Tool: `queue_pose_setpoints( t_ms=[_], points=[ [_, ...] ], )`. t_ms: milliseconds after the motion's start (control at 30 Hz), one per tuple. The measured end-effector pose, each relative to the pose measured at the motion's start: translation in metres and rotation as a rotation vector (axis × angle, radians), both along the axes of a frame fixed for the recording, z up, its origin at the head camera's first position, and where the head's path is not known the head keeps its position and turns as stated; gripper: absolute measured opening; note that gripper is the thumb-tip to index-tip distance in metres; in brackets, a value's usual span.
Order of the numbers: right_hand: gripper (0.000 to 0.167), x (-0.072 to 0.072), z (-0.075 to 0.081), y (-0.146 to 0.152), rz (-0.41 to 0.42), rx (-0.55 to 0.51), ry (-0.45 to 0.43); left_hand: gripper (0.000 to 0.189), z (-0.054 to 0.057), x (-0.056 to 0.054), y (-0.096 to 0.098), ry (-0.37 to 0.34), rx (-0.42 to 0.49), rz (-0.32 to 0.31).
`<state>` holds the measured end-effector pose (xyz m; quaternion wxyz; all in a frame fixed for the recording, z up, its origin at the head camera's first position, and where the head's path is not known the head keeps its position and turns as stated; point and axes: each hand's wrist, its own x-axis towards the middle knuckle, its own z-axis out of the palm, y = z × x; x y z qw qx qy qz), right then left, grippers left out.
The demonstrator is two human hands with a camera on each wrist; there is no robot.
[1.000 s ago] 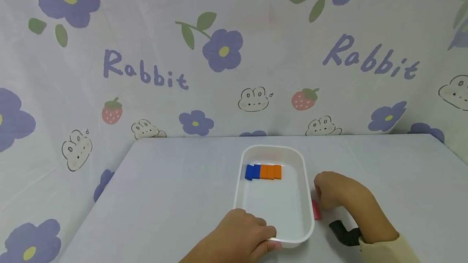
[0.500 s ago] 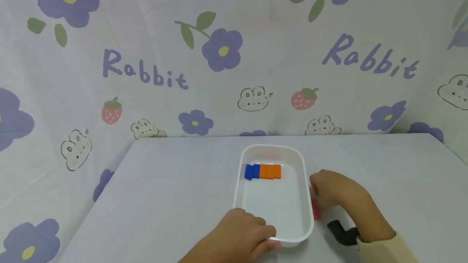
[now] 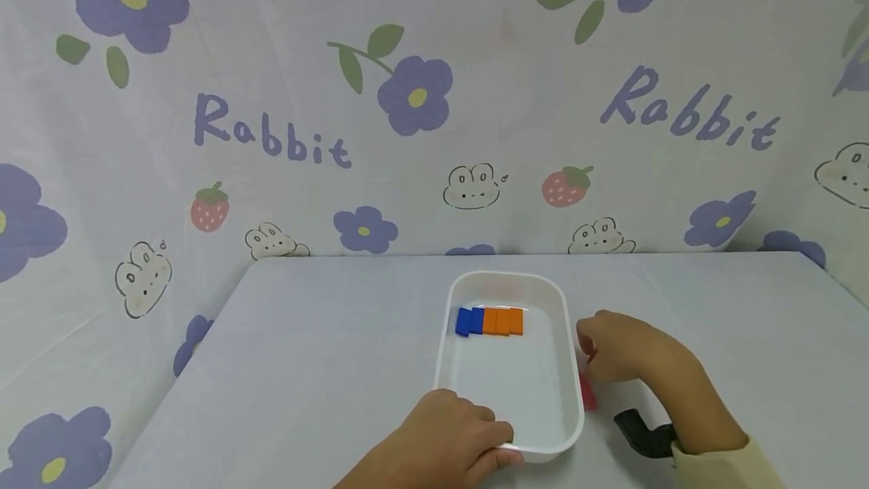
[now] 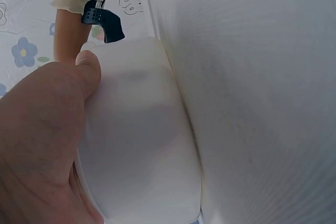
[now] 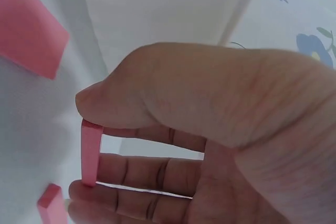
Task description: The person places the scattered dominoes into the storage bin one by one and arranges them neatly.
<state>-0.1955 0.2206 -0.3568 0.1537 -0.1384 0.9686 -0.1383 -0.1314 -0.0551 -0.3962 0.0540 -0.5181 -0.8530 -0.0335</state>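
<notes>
White tabletop [image 3: 339,353] below, right fingers [image 5: 139,174] and thumb [image 5: 110,103] pinch a block [image 5: 91,153] (pink).

The tray [image 3: 516,391] is white, its tiles [image 3: 490,321] are blue and orange; the block [image 5: 90,153] is pink, the pale cloth [image 3: 502,96] has purple flowers [image 3: 416,95].

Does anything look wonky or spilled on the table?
Just a little: inside the white tray, the leftmost blue tile sits slightly crooked. It looks odd because it's out of line with the other blue tile beside it. I see nothing spilled.
</notes>
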Motion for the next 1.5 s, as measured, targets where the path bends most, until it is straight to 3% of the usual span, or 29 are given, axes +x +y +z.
queue_pose_setpoints(
  t_ms=[333, 567, 1000, 1333, 1500],
  points=[
    [0.017, 0.006, 0.015, 0.01, 0.054, -0.033, 0.172, 0.036, -0.001, -0.001, 0.001, -0.048, -0.002, -0.001],
    [0.02, 0.01, 0.025, -0.004, 0.078, -0.06, 0.295, 0.038, 0.0, -0.002, 0.003, -0.127, -0.03, 0.021],
    [0.023, 0.016, 0.029, -0.023, 0.101, -0.074, 0.319, 0.04, 0.0, -0.003, 0.004, -0.146, -0.04, 0.035],
    [0.024, 0.017, 0.016, -0.046, 0.178, -0.044, 0.289, 0.038, -0.002, -0.002, 0.002, -0.031, -0.003, 0.006],
    [0.024, 0.016, 0.006, -0.054, 0.207, 0.03, 0.346, 0.036, -0.003, -0.002, 0.001, 0.013, 0.018, -0.005]
  ],
)
